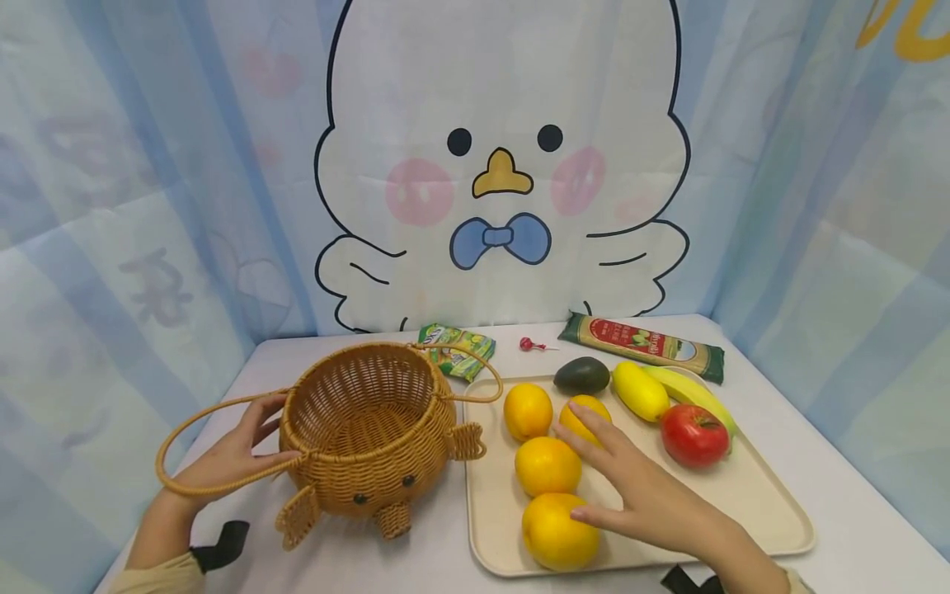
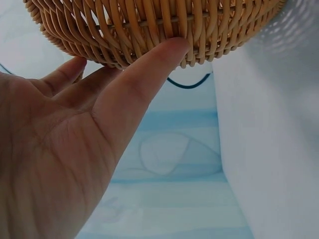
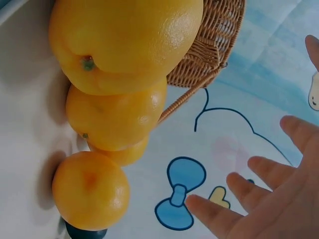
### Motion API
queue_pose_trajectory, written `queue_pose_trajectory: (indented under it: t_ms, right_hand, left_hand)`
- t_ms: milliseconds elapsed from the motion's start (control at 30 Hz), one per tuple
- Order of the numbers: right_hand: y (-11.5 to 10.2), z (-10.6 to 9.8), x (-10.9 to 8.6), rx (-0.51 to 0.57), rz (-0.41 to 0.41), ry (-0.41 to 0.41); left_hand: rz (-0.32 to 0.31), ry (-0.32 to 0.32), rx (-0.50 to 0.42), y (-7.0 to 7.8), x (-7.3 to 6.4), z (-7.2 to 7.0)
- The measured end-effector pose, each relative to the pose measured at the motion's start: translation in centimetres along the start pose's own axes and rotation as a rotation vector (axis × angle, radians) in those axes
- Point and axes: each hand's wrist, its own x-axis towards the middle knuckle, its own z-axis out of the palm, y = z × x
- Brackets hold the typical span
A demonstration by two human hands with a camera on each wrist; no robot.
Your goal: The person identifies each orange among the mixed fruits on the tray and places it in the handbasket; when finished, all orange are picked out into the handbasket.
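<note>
A brown wicker basket (image 1: 334, 483) with an animal face and two loop handles stands on the left, its inside bare. My left hand (image 1: 237, 450) reaches through the left handle and touches the basket's side with extended thumb and fingers. In the left wrist view, the thumb (image 2: 144, 74) lies against the weave. My right hand (image 1: 641, 487) hovers with spread fingers over the oranges (image 1: 549, 466) on a beige tray (image 1: 742, 516), holding nothing. The nearest orange (image 1: 560, 532) lies by the thumb, and another orange (image 1: 586, 412) is partly hidden behind the fingers.
Also on the tray are an avocado (image 1: 582, 376), a lemon (image 1: 640, 391), a banana (image 1: 690, 389) and a red apple (image 1: 693, 436). Behind are a green packet (image 1: 456, 351), a red lollipop (image 1: 527, 344) and a long green-ended package (image 1: 641, 345). Printed curtains (image 1: 497, 289) enclose the table.
</note>
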Motion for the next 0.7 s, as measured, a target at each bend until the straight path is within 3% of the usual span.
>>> queue_pose_trajectory:
  t_ms: [200, 500, 700]
  right_hand:
    - [-0.1, -0.1, -0.2, 0.045, -0.037, -0.036]
    - [0.2, 0.8, -0.7, 0.053, -0.109, -0.153]
    - [0.4, 1.8, -0.8, 0.083, -0.091, -0.239]
  left_hand:
    - [-0.015, 0.005, 0.006, 0.0, -0.1, 0.0]
    - [0.007, 0.007, 0.007, -0.3, -0.1, 0.1]
    - [0.003, 0.008, 0.019, -0.3, -0.1, 0.2]
